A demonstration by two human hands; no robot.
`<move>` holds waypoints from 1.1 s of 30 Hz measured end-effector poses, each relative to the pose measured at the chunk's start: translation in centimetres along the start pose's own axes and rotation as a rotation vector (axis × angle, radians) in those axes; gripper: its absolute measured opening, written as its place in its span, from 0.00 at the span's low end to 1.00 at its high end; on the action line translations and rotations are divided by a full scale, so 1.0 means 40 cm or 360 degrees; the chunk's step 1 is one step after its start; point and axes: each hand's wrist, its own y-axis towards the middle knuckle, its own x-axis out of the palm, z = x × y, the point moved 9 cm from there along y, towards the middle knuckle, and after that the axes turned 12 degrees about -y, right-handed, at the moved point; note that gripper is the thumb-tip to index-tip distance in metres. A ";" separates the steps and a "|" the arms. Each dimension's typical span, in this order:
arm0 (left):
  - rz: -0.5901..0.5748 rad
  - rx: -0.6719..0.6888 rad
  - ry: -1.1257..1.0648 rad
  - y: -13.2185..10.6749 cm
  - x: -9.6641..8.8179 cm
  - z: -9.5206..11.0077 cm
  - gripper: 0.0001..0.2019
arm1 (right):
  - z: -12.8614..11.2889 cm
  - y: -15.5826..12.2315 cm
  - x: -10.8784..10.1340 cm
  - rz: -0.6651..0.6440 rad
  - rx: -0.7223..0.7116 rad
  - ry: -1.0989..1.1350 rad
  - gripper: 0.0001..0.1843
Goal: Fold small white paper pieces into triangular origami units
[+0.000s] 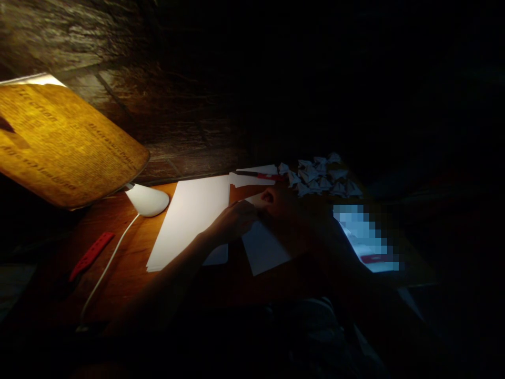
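Observation:
The room is dark; a lamp lights a wooden table [130, 258]. My left hand [232, 221] and my right hand [282, 202] meet over a small white sheet of paper [266, 247]. Both have their fingers curled down and pinch the sheet's upper edge. A larger stack of white paper [191, 216] lies just left of my left hand. Behind my hands lie a cut paper strip [248, 180] and a red-handled tool [268, 176]. A pile of several small folded white paper pieces [323, 176] sits behind my right hand.
A lamp with a yellow printed shade [63, 142] and a white base [148, 200] stands at the left, its white cord [106, 268] running toward me. A red strip-shaped object [90, 255] lies at far left. A glowing screen [366, 237] lies at the right.

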 end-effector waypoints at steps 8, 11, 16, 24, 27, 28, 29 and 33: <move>-0.0012 -0.0018 -0.0018 0.000 0.002 -0.003 0.08 | 0.000 0.000 -0.007 0.0038 0.0041 -0.0037 0.12; 0.0002 0.0018 -0.0020 -0.001 0.002 0.000 0.08 | 0.001 -0.003 -0.012 0.0059 0.0082 -0.0047 0.09; -0.0001 0.0012 -0.0007 0.001 0.001 0.003 0.08 | -0.005 -0.007 -0.017 0.0102 0.0079 -0.0102 0.08; -0.0005 0.0015 -0.0024 -0.001 0.000 0.002 0.09 | 0.000 -0.005 -0.017 0.0168 0.0047 -0.0085 0.08; -0.0005 0.0016 -0.0013 -0.001 0.000 0.002 0.10 | 0.007 -0.001 -0.009 0.0119 0.0004 -0.0028 0.07; -0.0010 0.0010 -0.0005 -0.001 0.001 0.002 0.10 | 0.008 0.001 -0.006 0.0106 -0.0020 -0.0004 0.08; -0.0017 0.0001 0.0003 -0.001 0.002 0.001 0.10 | 0.010 0.003 -0.004 0.0099 -0.0046 0.0015 0.09; -0.0038 -0.0018 0.0007 0.001 0.003 0.000 0.08 | 0.016 0.007 0.005 0.0096 -0.0114 0.0025 0.12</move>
